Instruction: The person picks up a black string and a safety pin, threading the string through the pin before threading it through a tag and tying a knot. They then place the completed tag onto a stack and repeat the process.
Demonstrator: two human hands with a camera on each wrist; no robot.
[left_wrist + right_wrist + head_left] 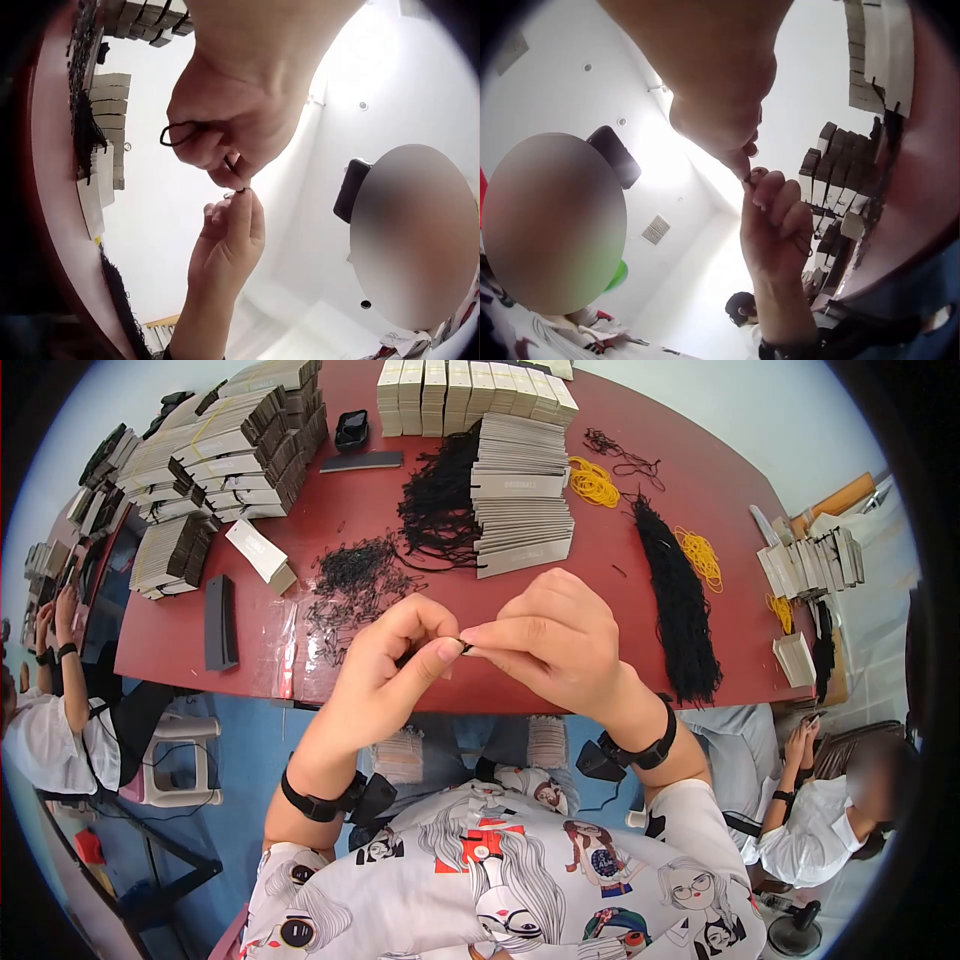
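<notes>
Over the table's front edge, my left hand (385, 665) and right hand (560, 640) meet fingertip to fingertip. Between thumb and forefinger the left hand pinches a thin black cord (163, 136); a loop of it sticks out past the curled fingers in the left wrist view. The right thumb and forefinger pinch the same cord at the meeting point, where a short dark bit shows. Fingers hide most of the cord. Just beyond the left hand lies a loose heap of small black cord pieces (360, 585).
A fanned stack of pale cards (525, 470) with black strings (435, 510) lies ahead on the red table (600, 610). Further right are a long black string bundle (675, 600) and yellow rubber bands (595, 482). Card stacks (235, 445) rise at left. Other people sit on both sides.
</notes>
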